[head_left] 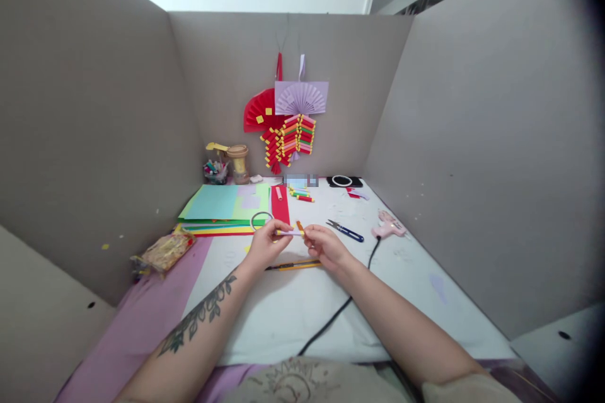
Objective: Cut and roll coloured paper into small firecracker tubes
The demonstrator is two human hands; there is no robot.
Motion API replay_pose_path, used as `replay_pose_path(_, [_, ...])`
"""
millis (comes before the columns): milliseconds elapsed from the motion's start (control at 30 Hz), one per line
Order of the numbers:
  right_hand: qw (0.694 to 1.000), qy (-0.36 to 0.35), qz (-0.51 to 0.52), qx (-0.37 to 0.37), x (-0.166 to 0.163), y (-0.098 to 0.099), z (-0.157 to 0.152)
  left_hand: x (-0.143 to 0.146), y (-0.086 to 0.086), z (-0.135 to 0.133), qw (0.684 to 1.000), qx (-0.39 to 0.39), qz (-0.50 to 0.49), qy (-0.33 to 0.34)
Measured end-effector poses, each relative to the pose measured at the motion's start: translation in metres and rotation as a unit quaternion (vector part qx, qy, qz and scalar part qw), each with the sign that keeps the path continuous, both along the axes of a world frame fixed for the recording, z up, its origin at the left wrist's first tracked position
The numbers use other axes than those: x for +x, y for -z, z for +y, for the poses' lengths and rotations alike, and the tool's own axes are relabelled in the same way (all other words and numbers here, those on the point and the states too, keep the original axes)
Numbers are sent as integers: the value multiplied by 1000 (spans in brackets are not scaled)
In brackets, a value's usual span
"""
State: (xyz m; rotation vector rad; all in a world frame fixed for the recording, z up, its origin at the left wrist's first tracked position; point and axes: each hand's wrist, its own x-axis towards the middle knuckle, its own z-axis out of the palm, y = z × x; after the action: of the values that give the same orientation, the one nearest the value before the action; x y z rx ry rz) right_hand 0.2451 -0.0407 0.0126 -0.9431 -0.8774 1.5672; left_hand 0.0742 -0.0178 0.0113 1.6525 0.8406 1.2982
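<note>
On my far left I see a stack of coloured paper sheets, with a tape ring at its edge. Next, my left hand has thumb and fingers nearly closed on a slim lilac paper tube. The tube lies between both hands, long axis side to side, neither clearly nearer. My right hand pinches its right tip; whether it also grips the small orange-brown piece, I can't tell. Farther right are thread snips, then a pink glue gun.
</note>
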Motion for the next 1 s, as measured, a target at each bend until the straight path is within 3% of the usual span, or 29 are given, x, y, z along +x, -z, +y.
replay_pose_path(200, [996, -31, 30, -73, 1, 0, 0, -2, -3, -2, 999, 25, 41, 13])
replay_pose_path(433, [987, -55, 36, -148, 4, 11, 8, -3, 8, 4, 982, 118, 148, 5])
replay_pose_path(733, [990, -55, 36, -127, -2, 13, 8, -2, 10, 6, 980, 113, 164, 9])
replay_pose_path(1000, [994, -11, 27, -101, 2, 7, 8, -3, 3, 6, 994, 40, 102, -24])
